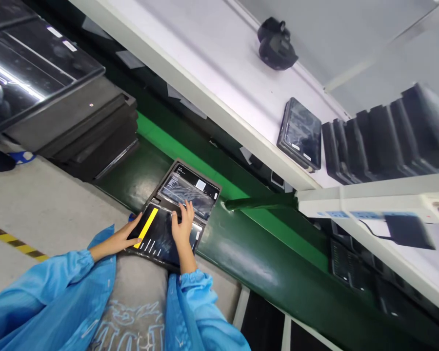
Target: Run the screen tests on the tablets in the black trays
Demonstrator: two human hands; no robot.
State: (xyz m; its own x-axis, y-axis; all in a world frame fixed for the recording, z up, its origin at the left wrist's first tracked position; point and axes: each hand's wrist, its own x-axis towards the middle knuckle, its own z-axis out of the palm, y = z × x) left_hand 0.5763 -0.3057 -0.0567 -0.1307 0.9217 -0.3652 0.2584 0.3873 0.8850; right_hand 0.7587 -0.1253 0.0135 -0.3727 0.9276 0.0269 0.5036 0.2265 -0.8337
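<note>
A tablet (164, 234) with a black screen, a yellow bar and lines of white text lies tilted close to my body, at the bench's near edge. My left hand (122, 239) grips its left edge, thumb over the screen by the yellow bar. Over the right part of that screen is my right hand (183, 226), fingers apart and holding nothing; whether its fingertips touch the glass I cannot tell. Just beyond lies a second tablet (190, 192) in a dark tray, covered in wrinkled film and showing white text and a code square.
Dark foam trays (95, 131) are stacked at the left, below large black screen panels (32, 63). A green bench (249, 248) runs diagonally. On the white shelf (223, 83) above are stacked tablets (302, 131), a row of upright dark devices (384, 136) and a power strip (369, 204).
</note>
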